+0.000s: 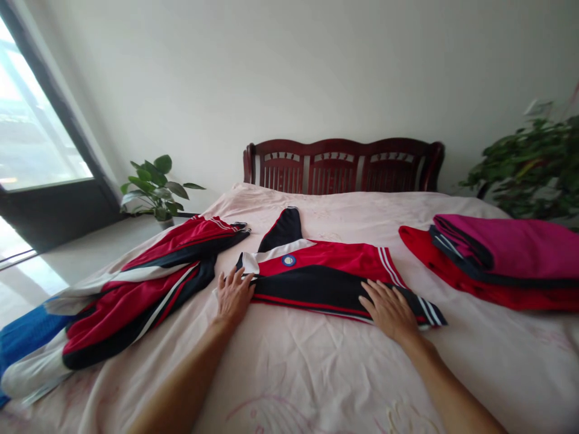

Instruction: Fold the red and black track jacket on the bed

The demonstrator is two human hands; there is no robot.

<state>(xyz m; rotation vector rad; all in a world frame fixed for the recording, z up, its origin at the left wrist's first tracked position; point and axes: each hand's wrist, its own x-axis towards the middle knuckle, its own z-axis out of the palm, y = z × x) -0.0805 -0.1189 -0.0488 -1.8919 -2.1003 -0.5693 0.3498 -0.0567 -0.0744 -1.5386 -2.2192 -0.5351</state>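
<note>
Head view: folded jacket (325, 278) lies mid-bed (316, 374), long axis left to right.
Left hand (233, 293): fingers spread flat on its collar end, gripping nothing.
Right hand (389, 307): fingers spread flat on its striped end, gripping nothing.
</note>
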